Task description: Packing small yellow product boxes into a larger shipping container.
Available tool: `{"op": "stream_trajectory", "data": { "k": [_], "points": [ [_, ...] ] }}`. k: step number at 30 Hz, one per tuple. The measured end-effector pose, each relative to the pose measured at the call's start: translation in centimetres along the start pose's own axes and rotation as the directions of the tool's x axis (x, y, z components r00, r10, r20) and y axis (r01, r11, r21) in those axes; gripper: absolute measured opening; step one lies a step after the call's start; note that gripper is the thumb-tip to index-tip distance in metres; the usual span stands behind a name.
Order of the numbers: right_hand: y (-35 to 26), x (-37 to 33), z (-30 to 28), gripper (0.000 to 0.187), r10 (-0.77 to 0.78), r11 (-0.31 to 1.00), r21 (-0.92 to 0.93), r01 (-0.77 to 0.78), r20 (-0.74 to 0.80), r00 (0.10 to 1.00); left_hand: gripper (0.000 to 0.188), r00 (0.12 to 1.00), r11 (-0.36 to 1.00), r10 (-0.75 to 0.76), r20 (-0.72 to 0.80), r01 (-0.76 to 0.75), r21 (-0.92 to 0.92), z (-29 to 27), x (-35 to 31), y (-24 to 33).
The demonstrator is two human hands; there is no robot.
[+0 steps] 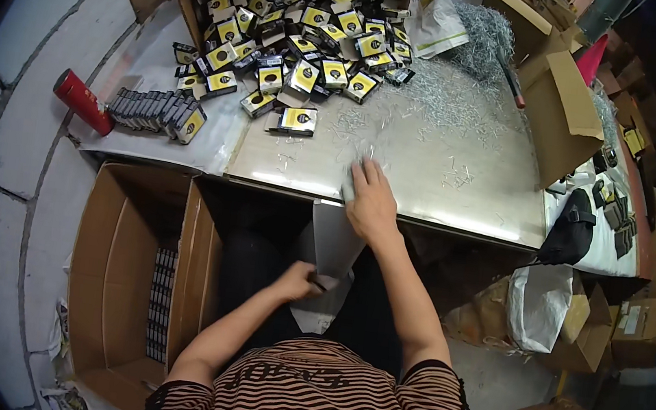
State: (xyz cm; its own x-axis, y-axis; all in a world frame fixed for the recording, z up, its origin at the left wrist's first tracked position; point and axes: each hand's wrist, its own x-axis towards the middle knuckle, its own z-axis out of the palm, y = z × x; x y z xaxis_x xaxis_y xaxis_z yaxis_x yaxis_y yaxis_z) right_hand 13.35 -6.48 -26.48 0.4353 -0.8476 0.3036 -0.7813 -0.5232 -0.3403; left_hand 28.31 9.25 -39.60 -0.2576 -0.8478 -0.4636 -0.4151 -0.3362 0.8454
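Observation:
My right hand (373, 205) lies over the front edge of the metal worktop (427, 197), fingers stretched forward and slightly blurred. Something pale grey shows beside its thumb side; its kind is unclear. Below that hand, a grey sheet-metal chute (333, 242) slopes down from the table edge toward my lap. At the chute's lower end my left hand (298, 282) is closed, with a small dark thing at its fingertips that I cannot make out. Thin silvery nail-like pieces (350, 122) are scattered on the worktop ahead of my right hand.
Many small yellow-and-black boxes (304, 77) spill from a carton; a row of them (151, 111) stands by a red cylinder (83, 101). A heap of metal pieces (483, 40) lies behind. Left of my legs is an open carton (121, 253) with packed boxes.

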Motion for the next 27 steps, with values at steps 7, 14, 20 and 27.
{"op": "stream_trajectory", "data": {
  "k": [7, 14, 20, 27],
  "points": [
    [0.1, -0.5, -0.2, 0.048, -0.093, 0.995, 0.009, 0.095, -0.092, 0.991, 0.033, 0.983, 0.676, -0.102, 0.150, 0.179, -0.715, 0.4, -0.4, 1.1],
    [2.1, 1.3, 0.1, 0.051, 0.057, 0.997, 0.048, -0.053, -0.094, 0.994, 0.040, 1.000, 0.619, -0.013, -0.015, -0.004, -0.785, 2.0, -1.0, 1.8],
    [-2.8, -5.5, -1.9, 0.047, -0.066, 0.997, 0.037, 0.065, 0.030, 0.997, 0.049, 0.982, 0.543, 0.108, 0.154, 0.071, -0.837, 0.4, -2.9, 1.3],
    [-3.5, -11.8, -4.8, 0.053, -0.024, 0.921, 0.391, -0.010, 0.083, 0.996, 0.068, 0.967, 0.470, 0.192, 0.167, 0.059, -0.881, 0.1, -2.7, 0.0]
  ]
}}
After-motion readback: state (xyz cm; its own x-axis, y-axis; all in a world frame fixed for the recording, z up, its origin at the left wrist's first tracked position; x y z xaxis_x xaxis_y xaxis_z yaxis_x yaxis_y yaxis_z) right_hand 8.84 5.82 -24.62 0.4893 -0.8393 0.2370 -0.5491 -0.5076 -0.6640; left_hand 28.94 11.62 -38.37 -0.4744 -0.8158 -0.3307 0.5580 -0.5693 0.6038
